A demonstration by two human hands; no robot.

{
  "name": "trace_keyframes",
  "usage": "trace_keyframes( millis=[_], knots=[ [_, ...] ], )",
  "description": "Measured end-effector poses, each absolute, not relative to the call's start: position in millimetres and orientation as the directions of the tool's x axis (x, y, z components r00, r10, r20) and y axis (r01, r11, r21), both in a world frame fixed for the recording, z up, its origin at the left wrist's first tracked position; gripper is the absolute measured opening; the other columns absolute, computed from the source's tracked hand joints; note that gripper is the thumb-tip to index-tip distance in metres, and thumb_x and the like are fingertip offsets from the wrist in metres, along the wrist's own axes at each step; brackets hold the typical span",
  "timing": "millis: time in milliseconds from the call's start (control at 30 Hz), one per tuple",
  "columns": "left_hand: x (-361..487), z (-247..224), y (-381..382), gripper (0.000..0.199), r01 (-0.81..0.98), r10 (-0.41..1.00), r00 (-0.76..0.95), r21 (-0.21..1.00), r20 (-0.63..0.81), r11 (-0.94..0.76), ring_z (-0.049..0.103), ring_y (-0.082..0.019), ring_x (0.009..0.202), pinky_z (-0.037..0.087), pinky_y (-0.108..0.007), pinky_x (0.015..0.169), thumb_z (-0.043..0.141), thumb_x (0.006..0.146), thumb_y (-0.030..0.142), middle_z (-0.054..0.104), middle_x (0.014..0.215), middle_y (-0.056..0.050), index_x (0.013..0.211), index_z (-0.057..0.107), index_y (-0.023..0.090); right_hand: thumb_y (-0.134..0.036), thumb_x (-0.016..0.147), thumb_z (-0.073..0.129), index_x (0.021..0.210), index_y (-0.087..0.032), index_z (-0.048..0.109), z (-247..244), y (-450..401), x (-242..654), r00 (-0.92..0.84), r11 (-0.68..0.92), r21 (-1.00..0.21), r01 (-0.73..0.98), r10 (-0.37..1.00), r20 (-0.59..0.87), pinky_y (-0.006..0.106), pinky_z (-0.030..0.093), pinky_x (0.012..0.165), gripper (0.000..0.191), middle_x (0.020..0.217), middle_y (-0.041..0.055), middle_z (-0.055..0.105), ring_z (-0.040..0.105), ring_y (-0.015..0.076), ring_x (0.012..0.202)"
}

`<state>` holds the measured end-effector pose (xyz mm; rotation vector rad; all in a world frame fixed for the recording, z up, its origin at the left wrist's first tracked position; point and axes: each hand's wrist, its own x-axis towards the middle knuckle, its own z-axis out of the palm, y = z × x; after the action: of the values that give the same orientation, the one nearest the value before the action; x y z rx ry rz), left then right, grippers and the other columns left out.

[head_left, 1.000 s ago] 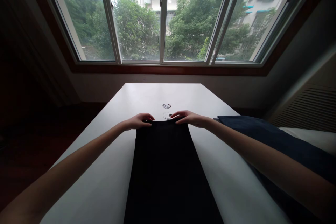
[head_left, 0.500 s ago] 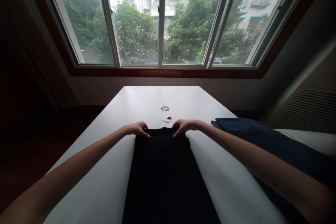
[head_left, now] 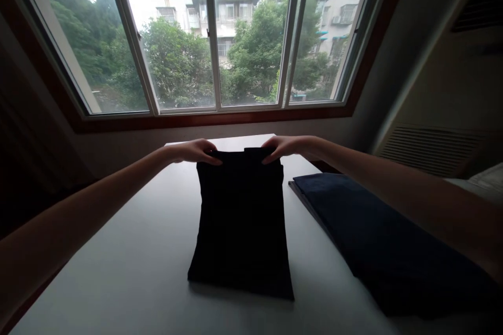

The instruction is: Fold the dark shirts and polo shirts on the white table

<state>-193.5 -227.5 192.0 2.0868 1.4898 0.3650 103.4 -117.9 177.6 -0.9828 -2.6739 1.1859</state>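
A pair of black trousers (head_left: 241, 220), folded narrow, hangs from my two hands in the middle of the view. Its waist edge is up, and its lower end is at or just above the white table. At the top left corner, my left hand (head_left: 194, 152) pinches the cloth, thumb in front and fingers behind. My right hand (head_left: 281, 147) grips the top right corner the same way. The fingers behind the fabric are mostly hidden.
Folded navy cloth (head_left: 353, 220) lies to the right on the white table (head_left: 137, 251), under my right forearm. Past the table's far edge is a wall with a wide window (head_left: 181, 63). A pale vented unit (head_left: 432, 146) stands at the right.
Both hands have risen and lifted the black trousers, whose lower end now shows above the table surface. The view has turned a little to the right.
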Motion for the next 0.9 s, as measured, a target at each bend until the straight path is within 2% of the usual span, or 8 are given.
trace_keyframes(
  millis=[100,167,300,533,633,733,800,900],
  knots=[
    [-161.0,238.0,-206.4,0.042,0.762,0.903,0.425,0.517,0.057,-0.391,0.038,-0.009,0.059,0.026,-0.025,0.055,0.074,0.066,0.054,0.047,0.064,0.004,0.074,0.064,0.014,-0.037,0.075,0.069,0.110,0.001,0.065,229.1,-115.8,140.2,-0.807,0.641,-0.586,0.496,0.590,-0.036,0.024,0.041,0.077,0.052,0.092,0.0044,0.068,0.058,0.0097,0.079],
    [-137.6,263.9,-190.1,0.040,0.767,0.879,0.447,0.435,0.166,-0.472,0.036,-0.008,0.056,0.024,-0.025,0.054,0.075,0.065,0.052,0.043,0.060,0.005,0.067,0.060,0.015,-0.039,0.075,0.070,0.108,-0.001,0.066,258.7,-110.9,164.1,-0.769,0.686,-0.490,0.538,0.637,0.048,0.025,0.042,0.077,0.051,0.092,0.0051,0.068,0.059,0.0108,0.079],
    [-82.6,301.4,-157.2,0.036,0.774,0.815,0.472,0.284,0.335,-0.565,0.037,-0.008,0.055,0.024,-0.025,0.055,0.074,0.067,0.046,0.042,0.057,0.006,0.062,0.055,0.016,-0.041,0.071,0.075,0.100,-0.011,0.071,301.2,-91.2,214.7,-0.652,0.685,-0.335,0.646,0.724,0.224,0.031,0.046,0.077,0.041,0.089,0.0050,0.069,0.061,0.0185,0.082],
    [37.6,313.4,-135.3,0.026,0.756,0.641,0.467,0.101,0.609,-0.647,0.045,-0.011,0.062,0.032,-0.025,0.062,0.072,0.073,0.036,0.051,0.066,0.002,0.074,0.058,0.014,-0.036,0.076,0.067,0.096,-0.012,0.069,324.3,-81.5,331.0,-0.564,0.632,0.058,0.773,0.644,0.517,0.039,0.044,0.085,0.031,0.096,0.0104,0.064,0.058,0.0260,0.092],
    [86.2,286.9,-158.9,0.025,0.704,0.567,0.560,0.015,0.604,-0.710,0.054,-0.015,0.069,0.037,-0.026,0.063,0.068,0.078,0.038,0.061,0.077,-0.001,0.088,0.061,0.015,-0.038,0.080,0.062,0.094,-0.013,0.068,296.6,-121.4,385.1,-0.537,0.600,0.073,0.796,0.647,0.541,0.037,0.042,0.087,0.029,0.099,0.0109,0.063,0.057,0.0251,0.095],
    [127.7,229.8,-199.1,0.027,0.645,0.537,0.682,-0.064,0.497,-0.761,0.062,-0.021,0.073,0.041,-0.028,0.062,0.062,0.083,0.041,0.067,0.083,-0.004,0.098,0.060,0.018,-0.026,0.085,0.054,0.094,-0.013,0.065,228.3,-183.5,431.3,-0.515,0.584,0.030,0.811,0.688,0.511,0.036,0.041,0.087,0.019,0.100,0.0125,0.063,0.057,0.0227,0.095],
    [152.1,178.8,-228.0,0.027,0.565,0.511,0.790,-0.080,0.340,-0.821,0.066,-0.023,0.076,0.044,-0.029,0.061,0.060,0.084,0.042,0.069,0.088,-0.005,0.099,0.059,0.019,-0.018,0.080,0.054,0.088,-0.018,0.065,168.1,-226.5,453.5,-0.481,0.535,-0.037,0.844,0.785,0.389,0.037,0.041,0.087,0.014,0.099,0.0110,0.065,0.059,0.0236,0.096],
    [182.0,107.1,-263.2,0.028,0.435,0.430,0.896,-0.020,0.112,-0.900,0.069,-0.024,0.077,0.048,-0.030,0.060,0.060,0.082,0.044,0.071,0.088,-0.006,0.094,0.059,0.019,-0.006,0.069,0.049,0.084,-0.023,0.064,88.9,-277.7,471.0,-0.423,0.445,-0.101,0.890,0.888,0.180,0.039,0.041,0.089,0.027,0.103,0.0064,0.067,0.060,0.0249,0.101]
  ],
)
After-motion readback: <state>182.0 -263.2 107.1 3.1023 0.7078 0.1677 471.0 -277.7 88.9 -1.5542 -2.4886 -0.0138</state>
